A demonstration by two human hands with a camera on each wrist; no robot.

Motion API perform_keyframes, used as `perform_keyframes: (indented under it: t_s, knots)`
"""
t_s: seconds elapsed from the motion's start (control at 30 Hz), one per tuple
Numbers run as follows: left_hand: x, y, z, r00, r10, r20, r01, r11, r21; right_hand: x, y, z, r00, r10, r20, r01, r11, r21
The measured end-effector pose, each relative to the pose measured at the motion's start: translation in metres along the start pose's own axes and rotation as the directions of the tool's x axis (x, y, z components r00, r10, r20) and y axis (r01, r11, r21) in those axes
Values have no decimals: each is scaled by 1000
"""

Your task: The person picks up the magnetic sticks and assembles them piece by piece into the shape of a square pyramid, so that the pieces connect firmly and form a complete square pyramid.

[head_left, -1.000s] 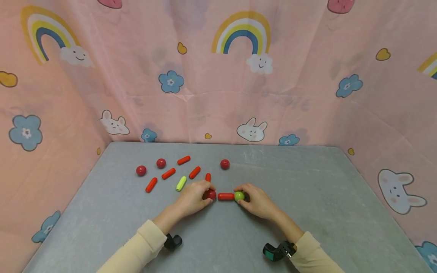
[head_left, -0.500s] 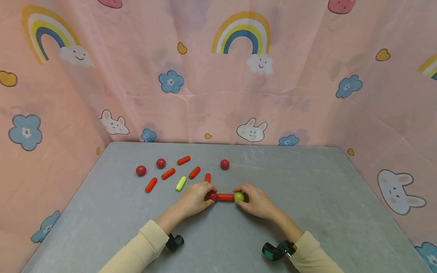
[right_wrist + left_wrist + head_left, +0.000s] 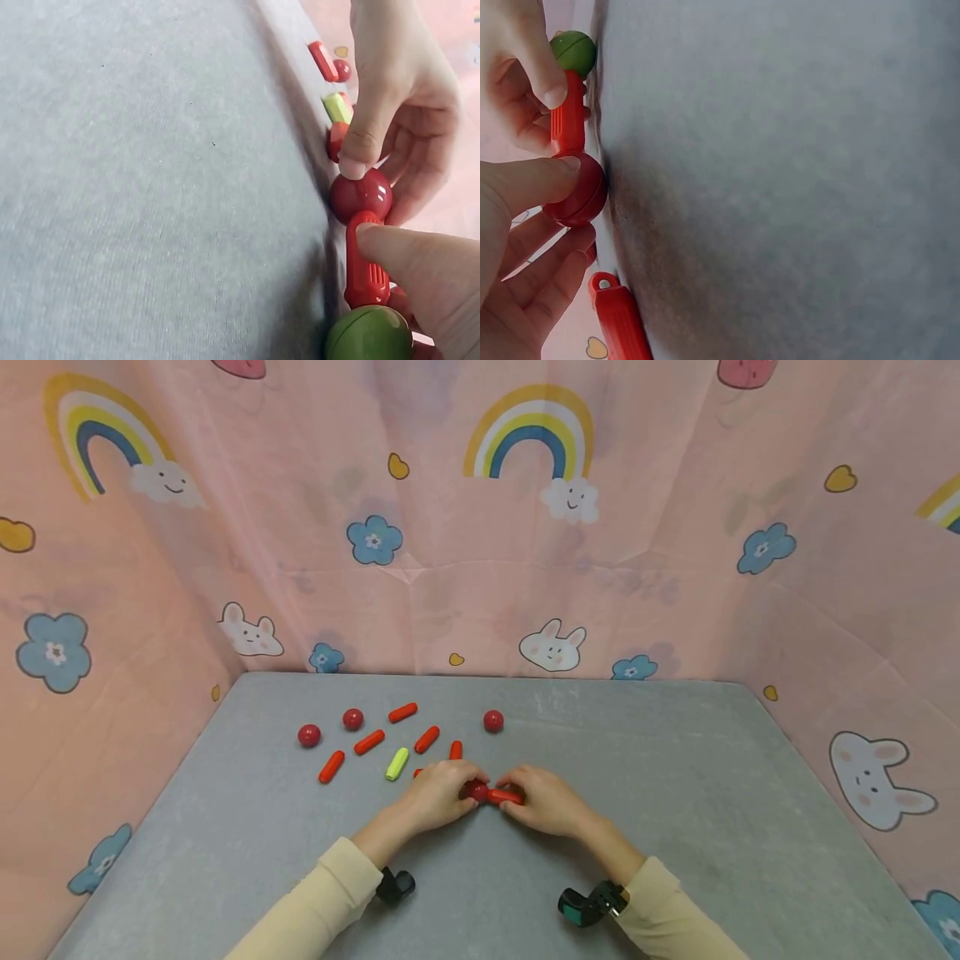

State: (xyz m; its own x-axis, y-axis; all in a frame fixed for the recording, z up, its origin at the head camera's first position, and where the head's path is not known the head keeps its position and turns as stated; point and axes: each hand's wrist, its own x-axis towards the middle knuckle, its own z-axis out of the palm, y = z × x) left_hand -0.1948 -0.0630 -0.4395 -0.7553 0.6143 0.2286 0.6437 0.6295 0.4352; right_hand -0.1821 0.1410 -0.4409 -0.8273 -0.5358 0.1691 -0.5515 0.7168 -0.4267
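Observation:
Near the middle of the table, my left hand [image 3: 435,795] pinches a red ball [image 3: 577,191] between thumb and fingers. Facing it, my right hand [image 3: 553,802] grips a short, ribbed red toy rod [image 3: 367,262], its thumb lying along the side. One end of this rod meets the red ball; a green ball [image 3: 369,334] sits at its other end. In the head view the green ball is hidden by the right hand. Beside the left hand lies another red rod [image 3: 622,319] with a holed tip, mostly hidden in the head view.
Several red rods [image 3: 370,742] and a yellow-green rod [image 3: 397,764] lie scattered on the left half of the grey table [image 3: 675,760]. Two red balls [image 3: 309,735] rest at the far left. Another red ball [image 3: 493,721] is beyond the hands. A patterned pink cloth [image 3: 450,593] hangs behind.
The gap between red ball and rod has closed. My right hand has shifted from the green ball onto the rod. My left hand has moved slightly right, baring a red rod's end behind it.

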Motion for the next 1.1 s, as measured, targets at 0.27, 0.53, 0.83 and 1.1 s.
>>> perform_keyframes:
  t_s: [0.27,0.53,0.83,1.1]
  knots:
    - [2,-1,1,1000,-16,6,16,1000,-5,1,-1,2,1000,-8,17,9,1000,-30]
    - [1,-7,-2,999,-28,-28,28,1000,8,0,1,1,999,32,-6,-31,999,25]
    - [-7,-19,-19,993,-89,-75,88,996,-17,-5,11,-2,979,203,-26,-200,975,98]
    - [-17,-36,-24,984,-150,-100,144,988,-61,-11,20,-7,939,343,-23,-334,926,173]
